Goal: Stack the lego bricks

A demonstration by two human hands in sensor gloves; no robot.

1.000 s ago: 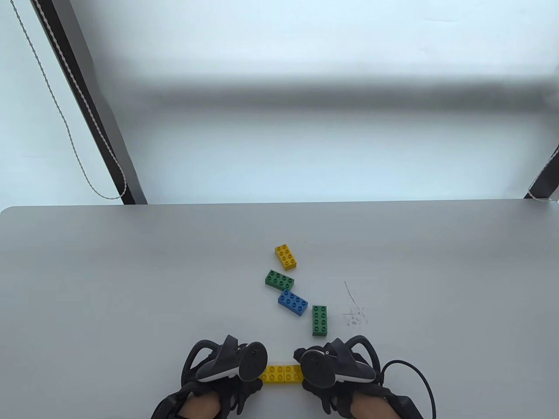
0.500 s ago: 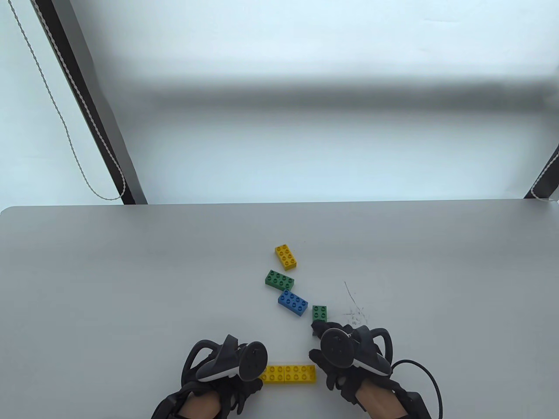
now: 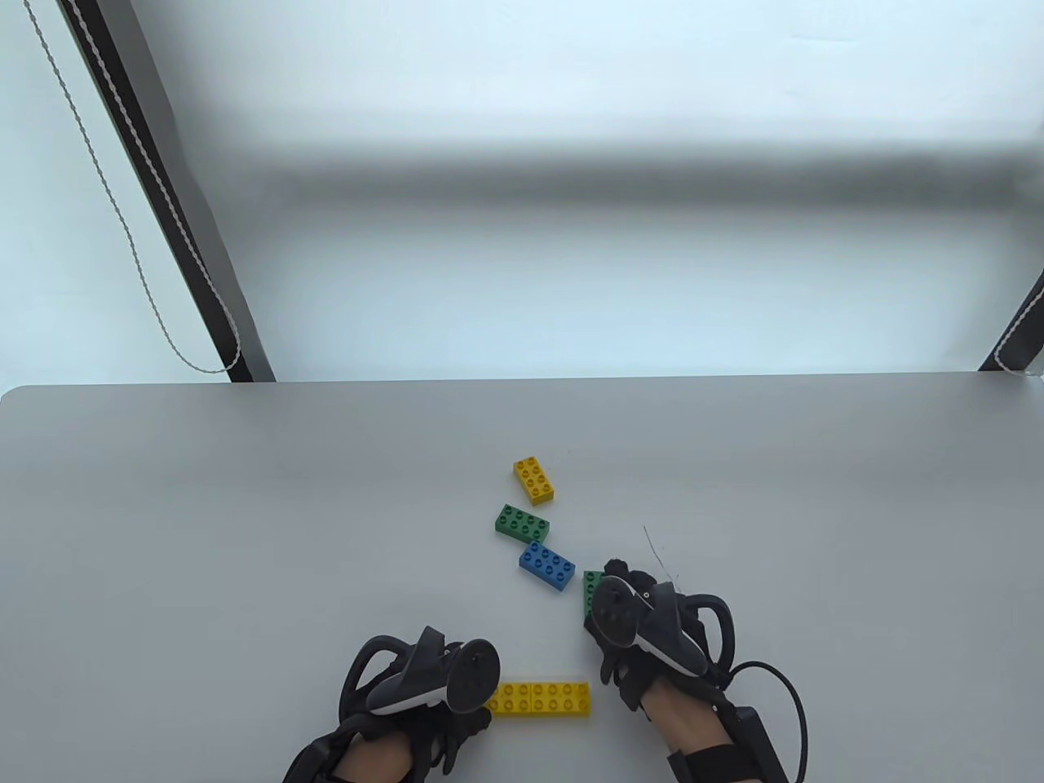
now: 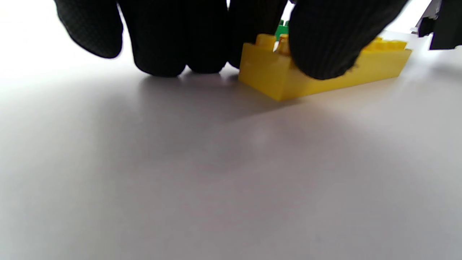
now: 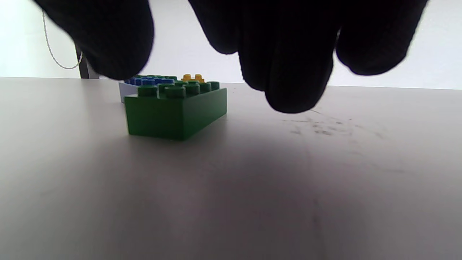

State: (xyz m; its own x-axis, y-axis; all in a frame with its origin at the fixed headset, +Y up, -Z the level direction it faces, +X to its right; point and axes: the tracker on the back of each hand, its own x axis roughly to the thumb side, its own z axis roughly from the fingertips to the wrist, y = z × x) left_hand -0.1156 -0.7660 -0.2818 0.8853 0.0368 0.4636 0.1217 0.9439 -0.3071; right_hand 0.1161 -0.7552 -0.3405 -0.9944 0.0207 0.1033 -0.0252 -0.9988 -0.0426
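Hovering spread and holding nothing, the right hand (image 3: 644, 624) hangs directly over the green brick (image 5: 175, 110), whose long axis points away across the bench (image 3: 245, 530); the left hand (image 3: 420, 681) pins the long yellow brick's (image 3: 542, 699) near end.

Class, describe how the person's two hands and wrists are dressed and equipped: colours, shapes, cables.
Both the left hand and right hand wear black knit gloves. Each back carries a black-and-grey tracker with a round disc face and a loop. A black cable curves from the right wrist; bare skin shows at both wrists.
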